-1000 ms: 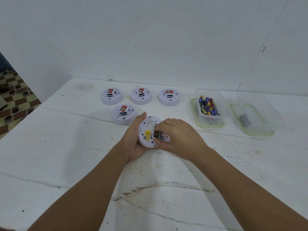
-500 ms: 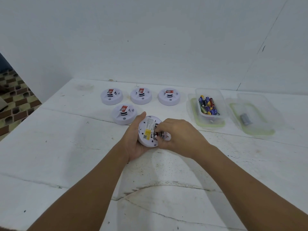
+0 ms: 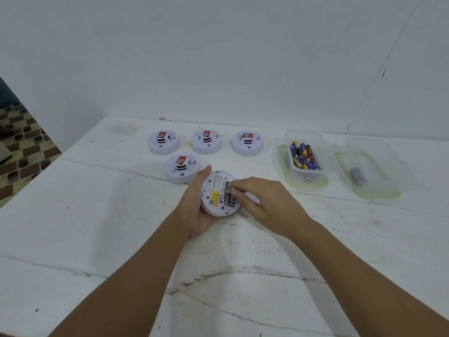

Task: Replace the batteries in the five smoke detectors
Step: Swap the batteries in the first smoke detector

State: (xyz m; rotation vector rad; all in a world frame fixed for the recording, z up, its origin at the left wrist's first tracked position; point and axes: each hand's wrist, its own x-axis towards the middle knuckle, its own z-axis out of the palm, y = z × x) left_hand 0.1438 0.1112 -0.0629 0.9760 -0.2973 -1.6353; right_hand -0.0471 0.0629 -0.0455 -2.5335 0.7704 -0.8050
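Right hand (image 3: 267,205) has shifted rightward, uncovering one battery (image 3: 232,200); four detectors (image 3: 181,168) wait.

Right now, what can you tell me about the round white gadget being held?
The smoke detector is a round disc of white plastic, turned underside up and tilted toward the camera. Its back carries a yellow sticker, small print and an open battery bay with a dark battery inside. The left hand cradles its left edge; the right hand pinches a battery at the bay. It sits just above the white table.
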